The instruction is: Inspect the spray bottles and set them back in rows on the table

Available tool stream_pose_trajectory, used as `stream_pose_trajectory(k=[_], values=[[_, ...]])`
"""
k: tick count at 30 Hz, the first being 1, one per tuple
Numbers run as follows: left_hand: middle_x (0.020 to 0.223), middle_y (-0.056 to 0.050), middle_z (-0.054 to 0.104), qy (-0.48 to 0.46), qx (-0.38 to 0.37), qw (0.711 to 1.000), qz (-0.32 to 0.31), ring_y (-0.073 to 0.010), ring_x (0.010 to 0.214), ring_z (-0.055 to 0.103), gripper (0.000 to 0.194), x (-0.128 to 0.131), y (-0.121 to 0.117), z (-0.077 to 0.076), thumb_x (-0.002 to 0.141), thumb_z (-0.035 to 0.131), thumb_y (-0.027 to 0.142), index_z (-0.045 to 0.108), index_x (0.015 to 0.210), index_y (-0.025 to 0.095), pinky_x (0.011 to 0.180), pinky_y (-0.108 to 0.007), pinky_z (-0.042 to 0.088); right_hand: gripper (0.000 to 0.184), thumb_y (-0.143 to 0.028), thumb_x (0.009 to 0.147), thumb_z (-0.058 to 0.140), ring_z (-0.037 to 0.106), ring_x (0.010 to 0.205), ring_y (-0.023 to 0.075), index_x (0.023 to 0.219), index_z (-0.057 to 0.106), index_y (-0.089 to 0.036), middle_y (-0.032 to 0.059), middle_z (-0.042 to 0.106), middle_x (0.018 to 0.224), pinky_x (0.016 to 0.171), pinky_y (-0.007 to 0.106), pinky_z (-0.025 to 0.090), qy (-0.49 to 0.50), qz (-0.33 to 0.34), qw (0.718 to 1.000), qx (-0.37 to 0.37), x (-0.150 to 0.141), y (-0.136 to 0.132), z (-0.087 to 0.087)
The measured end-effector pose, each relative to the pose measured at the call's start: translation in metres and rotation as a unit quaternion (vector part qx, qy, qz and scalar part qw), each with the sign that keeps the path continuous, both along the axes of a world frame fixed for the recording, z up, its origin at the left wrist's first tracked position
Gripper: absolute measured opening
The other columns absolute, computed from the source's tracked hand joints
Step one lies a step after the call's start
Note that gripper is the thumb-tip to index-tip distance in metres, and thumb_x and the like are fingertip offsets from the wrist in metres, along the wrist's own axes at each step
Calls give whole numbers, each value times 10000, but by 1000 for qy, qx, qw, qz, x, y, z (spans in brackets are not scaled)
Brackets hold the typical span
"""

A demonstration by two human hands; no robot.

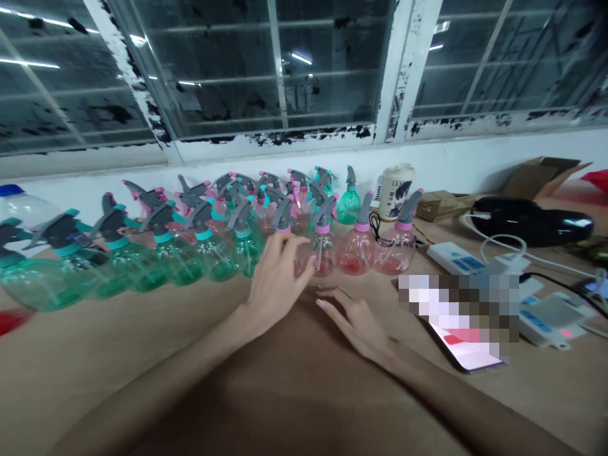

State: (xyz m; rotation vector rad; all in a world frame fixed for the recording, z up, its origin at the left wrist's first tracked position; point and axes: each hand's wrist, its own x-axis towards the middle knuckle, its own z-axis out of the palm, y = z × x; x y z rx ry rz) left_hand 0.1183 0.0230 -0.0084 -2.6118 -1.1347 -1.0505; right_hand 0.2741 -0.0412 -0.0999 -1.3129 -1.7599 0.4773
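My left hand (279,275) is curled around a pink spray bottle (302,257) in the front row, covering most of its body. Above the fingers shows a grey trigger head with a pink collar. My right hand (354,320) lies low over the table, fingers stretched out and holding nothing, just in front of another pink spray bottle (324,250). To the right in that row stand two more pink bottles, one of them a clear pink bottle (356,252). Left of my left hand runs a line of green spray bottles (179,263) with grey heads and teal collars.
More spray bottles crowd behind the front row, including a green one (349,206) near the wall. On the right are a paper cup (396,190), a lit phone (470,354), power strips (456,258) with cables, a glossy black object (532,220) and a cardboard box (541,177).
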Motion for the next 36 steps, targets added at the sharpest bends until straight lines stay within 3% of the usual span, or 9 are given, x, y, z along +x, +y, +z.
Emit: stream_pose_trajectory(k=[3,7,12,16,20,23,31,36], values=[[1228,-94,453,-6,-76,996,-39,-265,1200,430,273,23,13,-6,888,510,310,526,1148,228,1007,-475,366,248,-368,929,430,621,1000,199,1024,616,-234,41,679,1015,898,383,474,11,-2,999,33,0,-2,3],[1263,-129,438,-4,-124,992,-20,-332,1242,384,418,47,33,-12,885,514,367,476,1283,245,997,-519,359,201,-337,926,449,625,949,184,981,613,-234,28,674,966,867,352,481,27,-2,998,64,-2,-6,6],[1214,-119,524,-6,-122,992,-28,-300,1174,463,437,60,47,-12,895,501,329,460,1314,209,980,-470,395,149,-283,918,470,615,911,175,957,600,-221,31,668,943,829,330,485,35,0,994,105,-3,-9,9],[1201,-95,543,-2,-105,994,-30,-281,1151,477,372,55,38,-7,887,513,277,525,1254,221,986,-459,393,122,-241,911,469,617,896,184,952,584,-227,38,665,928,804,346,494,41,-8,987,155,-2,-12,12],[1103,-77,545,23,-98,994,-35,-253,1043,531,344,33,12,-4,902,485,253,545,1240,268,909,-434,454,154,-200,868,518,598,969,218,1016,533,-240,67,627,1001,850,414,479,52,-55,966,246,1,-15,16],[1068,-75,522,46,-85,995,-33,-231,1003,537,342,5,-11,-4,932,425,241,531,1253,294,861,-408,479,206,-197,847,548,580,987,226,1039,489,-243,77,587,1031,876,450,462,69,-91,955,273,1,-14,15],[1113,-49,517,57,-65,996,-11,-226,1013,548,349,-83,-54,-1,931,419,299,519,1251,392,899,-392,485,237,-321,872,524,583,1027,234,1085,489,-220,88,605,1073,892,421,463,60,-92,981,158,-2,-9,-3],[1247,-17,536,29,-123,992,-15,-242,1090,562,368,-101,-69,8,915,437,299,519,1254,418,973,-404,462,239,-353,876,514,598,1009,240,1076,518,-221,90,631,1058,868,418,477,43,-92,986,136,-1,-9,-4]])
